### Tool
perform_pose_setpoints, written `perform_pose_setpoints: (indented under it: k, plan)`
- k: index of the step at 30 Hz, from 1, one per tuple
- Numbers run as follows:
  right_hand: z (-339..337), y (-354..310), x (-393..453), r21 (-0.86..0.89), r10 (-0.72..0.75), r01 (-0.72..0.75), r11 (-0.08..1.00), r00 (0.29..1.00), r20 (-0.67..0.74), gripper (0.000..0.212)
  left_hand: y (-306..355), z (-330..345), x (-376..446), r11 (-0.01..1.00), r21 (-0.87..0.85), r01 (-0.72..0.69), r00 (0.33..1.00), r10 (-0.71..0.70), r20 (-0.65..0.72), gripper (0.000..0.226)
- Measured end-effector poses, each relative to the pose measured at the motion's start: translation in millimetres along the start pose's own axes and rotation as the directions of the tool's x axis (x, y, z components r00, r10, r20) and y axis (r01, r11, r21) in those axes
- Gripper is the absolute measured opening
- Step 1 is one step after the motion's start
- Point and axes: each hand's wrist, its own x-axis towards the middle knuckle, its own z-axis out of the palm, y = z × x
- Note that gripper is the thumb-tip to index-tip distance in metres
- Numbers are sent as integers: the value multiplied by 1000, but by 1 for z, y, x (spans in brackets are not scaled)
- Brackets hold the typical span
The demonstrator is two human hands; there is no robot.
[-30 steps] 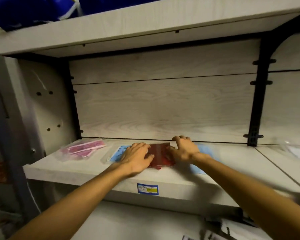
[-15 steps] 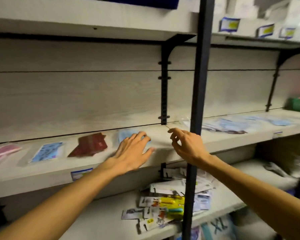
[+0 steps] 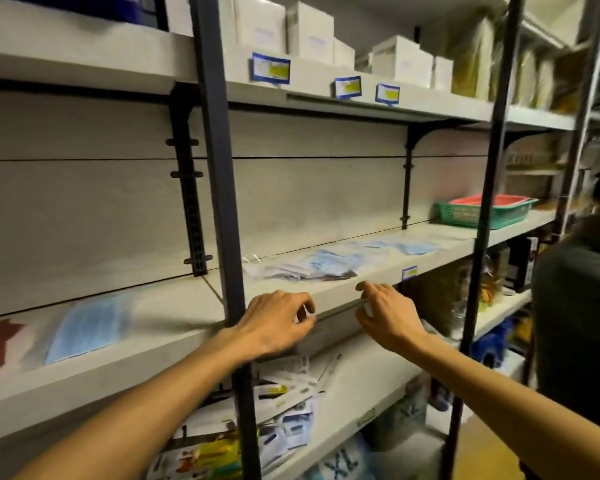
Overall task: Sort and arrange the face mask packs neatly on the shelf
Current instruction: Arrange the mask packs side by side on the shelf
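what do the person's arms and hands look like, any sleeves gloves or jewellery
Both arms are bare as far as the picture shows: no sleeve on either forearm. The left hand and right hand wear no gloves, and no rings, watch or wristband can be seen. The picture is slightly blurred, so small details such as the nails cannot be judged.

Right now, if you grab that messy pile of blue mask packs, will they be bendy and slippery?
Probably, yes. The pile of mask packs looks thin and flat in shiny clear wrapping, so packs would likely flop and slide over each other. They look light too. Lifting the pile in one go might spill some off the shelf. Neither the left hand nor the right hand holds anything.
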Motion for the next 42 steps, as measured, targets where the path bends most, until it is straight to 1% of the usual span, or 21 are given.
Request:
perform_pose_setpoints:
  k: [4, 6, 9, 13, 16, 21, 23, 25, 31, 35, 37, 39, 40, 42]
  plan:
    - [-5, 79, 30, -46, 26, -24, 999, 999, 38, 50, 39, 26, 63, 998, 60, -21, 997, 25, -71, 23]
    - [-9, 115, 49, -27, 48, -47, 999, 998, 42, 51, 54, 38, 95, 994, 101, -28, 995, 37, -90, 21]
    - [-11, 164, 69, 26, 108, -109, 994, 994, 23, 49, 72, 50, 140, 993, 117, -24, 990, 40, -136, 18]
    - [-5, 222, 90, -6, 135, -135, 991, 990, 39, 52, 87, 68, 200, 989, 149, 2, 994, 14, -109, 23]
    - [2, 260, 107, 26, 176, -177, 984, 984, 29, 52, 95, 87, 243, 989, 146, 10, 995, 4, -96, 27]
    - [21, 306, 145, 42, 210, -210, 977, 978, 2, 54, 98, 123, 313, 984, 175, -30, 993, 49, -109, 27]
    - [28, 318, 167, 43, 216, -216, 975, 976, 7, 54, 94, 134, 345, 976, 214, -52, 991, 76, -109, 28]
    - [35, 327, 192, 38, 215, -216, 976, 976, 38, 56, 86, 144, 377, 960, 270, -67, 993, 91, -77, 30]
    - [56, 342, 281, -14, 167, -168, 986, 953, 251, 67, 48, 162, 466, 946, 317, -69, 994, 40, 98, 35]
    - [85, 355, 320, -48, 162, -155, 987, 940, 300, 84, 25, 184, 516, 964, 265, -19, 989, -20, 145, 44]
    - [99, 366, 330, -59, 174, -163, 985, 924, 340, 89, 18, 199, 533, 972, 235, 13, 983, -55, 173, 50]
    - [107, 379, 337, -48, 187, -182, 982, 913, 363, 84, 12, 213, 547, 979, 201, 36, 971, -81, 225, 59]
    - [110, 386, 341, -38, 189, -188, 982, 914, 360, 76, 9, 219, 554, 983, 177, 45, 962, -91, 258, 64]
    - [114, 402, 348, 4, 187, -198, 980, 929, 320, 52, 3, 230, 566, 989, 129, 66, 944, -104, 312, 69]
